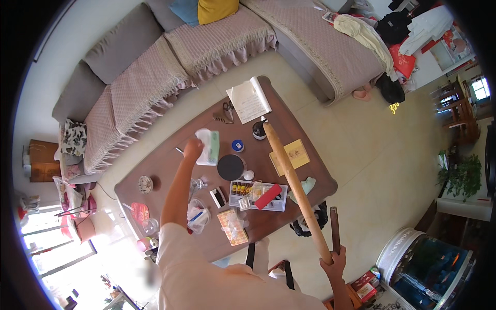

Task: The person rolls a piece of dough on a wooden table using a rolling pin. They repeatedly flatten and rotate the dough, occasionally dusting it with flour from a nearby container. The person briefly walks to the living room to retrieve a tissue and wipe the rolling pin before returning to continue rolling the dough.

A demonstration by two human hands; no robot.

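Note:
My left hand [193, 150] is closed at the near left edge of a white-and-green soft pack [208, 148], likely tissues, over the brown table [170, 139]. A short thin stick [179, 150] shows just left of that hand. At the lower right, my right hand [334, 262] is wrapped round the lower end of a long pale wooden rod [298, 188]. This rod slants up across the table's right side. A shorter dark brown stick [335, 228] rises from the same hand; how the fingers hold it is hidden.
Across the table lie an open notebook [249, 101], scissors [228, 109], a black round disc [231, 167], a blue round tin [237, 145], a yellow booklet [289, 156] and a clear case [283, 202] with small bottles. A sofa [139, 93] runs behind; a fish tank [423, 268] stands lower right.

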